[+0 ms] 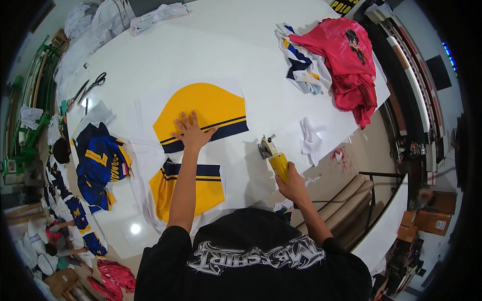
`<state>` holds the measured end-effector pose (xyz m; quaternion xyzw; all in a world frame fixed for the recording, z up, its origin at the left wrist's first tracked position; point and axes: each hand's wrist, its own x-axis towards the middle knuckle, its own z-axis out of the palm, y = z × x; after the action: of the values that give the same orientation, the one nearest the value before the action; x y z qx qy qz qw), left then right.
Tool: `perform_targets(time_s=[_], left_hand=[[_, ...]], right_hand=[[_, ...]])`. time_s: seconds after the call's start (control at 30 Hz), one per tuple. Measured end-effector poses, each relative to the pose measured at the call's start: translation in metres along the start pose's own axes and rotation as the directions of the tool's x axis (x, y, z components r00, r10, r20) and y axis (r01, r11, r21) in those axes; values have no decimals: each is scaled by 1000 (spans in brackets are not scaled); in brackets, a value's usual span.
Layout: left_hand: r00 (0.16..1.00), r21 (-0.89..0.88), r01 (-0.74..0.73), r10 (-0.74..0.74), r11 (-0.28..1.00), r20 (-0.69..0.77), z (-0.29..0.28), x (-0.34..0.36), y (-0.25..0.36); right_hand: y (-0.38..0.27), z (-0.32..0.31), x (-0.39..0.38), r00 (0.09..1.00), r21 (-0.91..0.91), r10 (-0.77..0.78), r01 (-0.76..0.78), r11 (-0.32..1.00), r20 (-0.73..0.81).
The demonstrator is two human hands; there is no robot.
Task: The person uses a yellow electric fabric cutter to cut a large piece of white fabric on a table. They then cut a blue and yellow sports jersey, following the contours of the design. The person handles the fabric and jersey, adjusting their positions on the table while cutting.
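Head view. White bench [241, 55] fills the middle, several cloth pieces on it.

Left hand [192, 133]: palm down, fingers spread, laid over the upper yellow panel [206, 103], gripping nothing. That panel lies flat near the middle of the bench, curved edge away from the person, navy bands along the near edge; the hand covers part of the bands. White cloth shows along its margins.

Lower yellow panel [208, 193]: nearer the person, navy bands at its far edge. Left forearm crosses above it, hiding a strip.

Right hand [292, 184]: fingers wrapped round the body of a yellow handheld cutter [279, 166]. Metal head points away from the person, right of the upper panel and apart from it. Whether the head touches the bench: cannot tell.

Left side of bench: blue jersey [98, 165] with yellow parts, rumpled; black-handled scissors [99, 81] farther off.

Right side: white scrap [312, 140] near the edge; beyond it, a red garment [346, 60] heaped at the far right, partly hanging over, beside a bundle of navy, white and yellow cloth [298, 64].

Off the bench: beige rolls [341, 203] at lower right, cardboard boxes [433, 220] farther right.
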<state>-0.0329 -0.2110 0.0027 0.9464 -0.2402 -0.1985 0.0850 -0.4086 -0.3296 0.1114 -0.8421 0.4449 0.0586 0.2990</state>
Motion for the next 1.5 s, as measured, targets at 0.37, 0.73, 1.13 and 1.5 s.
perform_targets(time_s=[0.37, 0.73, 1.13, 1.5], left_hand=[[996, -15, -49, 50, 999, 78, -5, -8, -2], [997, 2, -32, 32, 999, 72, -2, -10, -1], [998, -25, -41, 43, 999, 55, 0, -10, -3], [998, -59, -63, 62, 996, -20, 7, -10, -5]], right_hand=[[-32, 26, 50, 979, -42, -184, 181, 983, -90], [-38, 21, 72, 981, -74, -183, 179, 981, -57], [-59, 27, 86, 992, -63, -115, 111, 992, -51], [-84, 37, 103, 993, -40, -28, 24, 999, -113]])
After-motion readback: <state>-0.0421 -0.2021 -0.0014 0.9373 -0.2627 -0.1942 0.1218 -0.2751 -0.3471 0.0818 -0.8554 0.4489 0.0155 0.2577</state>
